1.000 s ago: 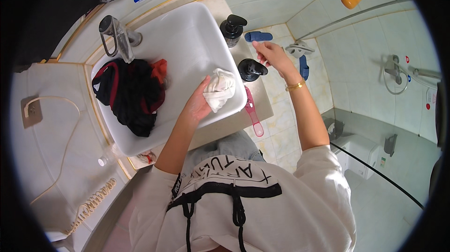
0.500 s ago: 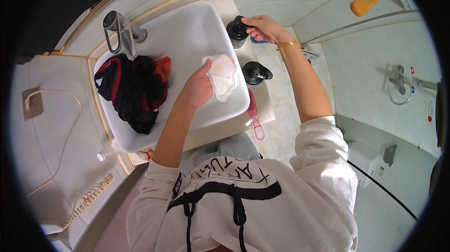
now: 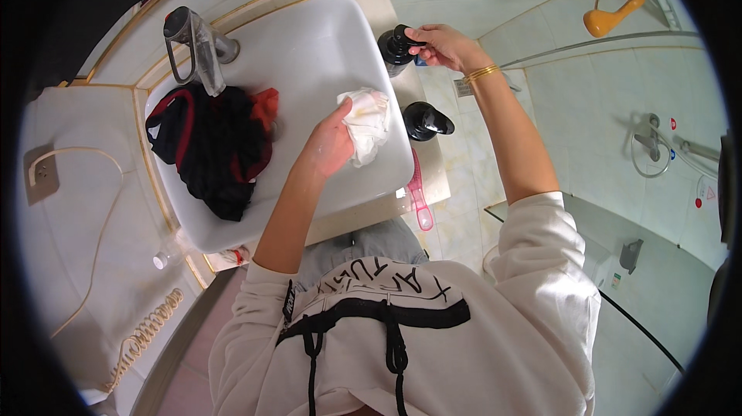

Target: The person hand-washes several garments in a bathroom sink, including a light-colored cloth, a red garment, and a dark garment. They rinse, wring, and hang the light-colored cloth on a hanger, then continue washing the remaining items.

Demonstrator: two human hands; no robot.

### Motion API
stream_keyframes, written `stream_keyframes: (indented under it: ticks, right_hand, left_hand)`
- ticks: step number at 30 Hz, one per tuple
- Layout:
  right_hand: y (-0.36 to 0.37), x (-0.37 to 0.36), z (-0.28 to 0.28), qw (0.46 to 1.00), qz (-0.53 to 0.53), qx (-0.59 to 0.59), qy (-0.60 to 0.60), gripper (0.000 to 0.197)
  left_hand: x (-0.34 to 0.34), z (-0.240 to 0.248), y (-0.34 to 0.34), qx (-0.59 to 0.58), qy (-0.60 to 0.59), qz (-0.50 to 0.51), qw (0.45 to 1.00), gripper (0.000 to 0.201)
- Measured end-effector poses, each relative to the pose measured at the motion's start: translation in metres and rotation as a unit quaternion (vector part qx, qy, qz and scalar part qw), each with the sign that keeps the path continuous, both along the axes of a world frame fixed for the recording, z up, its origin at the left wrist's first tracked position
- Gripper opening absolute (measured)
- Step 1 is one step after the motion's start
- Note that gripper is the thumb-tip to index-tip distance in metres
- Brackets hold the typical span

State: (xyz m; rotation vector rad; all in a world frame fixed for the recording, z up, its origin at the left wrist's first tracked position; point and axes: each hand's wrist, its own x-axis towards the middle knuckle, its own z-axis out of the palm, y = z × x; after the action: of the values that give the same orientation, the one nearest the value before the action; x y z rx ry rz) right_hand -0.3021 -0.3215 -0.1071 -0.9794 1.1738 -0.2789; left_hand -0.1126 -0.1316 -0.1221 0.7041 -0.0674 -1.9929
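My left hand (image 3: 332,141) holds a bunched white cloth (image 3: 366,124) over the right part of the white sink (image 3: 309,37). A faint yellowish patch shows on the cloth. At the sink's back right corner, my right hand (image 3: 444,46) grips the black pump top of a dark pump bottle (image 3: 394,49), its fingers closed around the nozzle. A second black pump bottle (image 3: 423,121) stands nearer on the counter, beside the sink's right rim. Dark clothing (image 3: 209,153) with red trim lies heaped in the left of the basin, with a small orange-red piece of fabric (image 3: 264,109) against it.
A faucet (image 3: 197,49) rises at the back left of the sink. On the counter's right edge lies a pink-handled brush (image 3: 420,199). A coiled cord (image 3: 147,331) and a wall socket (image 3: 40,174) are at the left. An orange hanger (image 3: 614,10) hangs far right.
The view has shifted slightly. Both hands keep their holds, on the white cloth and on the pump top, with little visible movement.
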Motion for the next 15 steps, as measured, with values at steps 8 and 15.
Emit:
stream_keyframes:
  ticks: [8,15]
  right_hand:
    - [0.009,0.004,-0.005,0.999,-0.007,-0.022,0.030,0.029]
    - [0.047,0.000,0.026,0.992,-0.047,-0.087,0.085,0.051]
  left_hand:
    - [0.004,0.000,0.011,0.019,0.031,0.031,0.999,0.047]
    - [0.034,0.029,0.039,0.018,0.036,0.075,0.996,0.047]
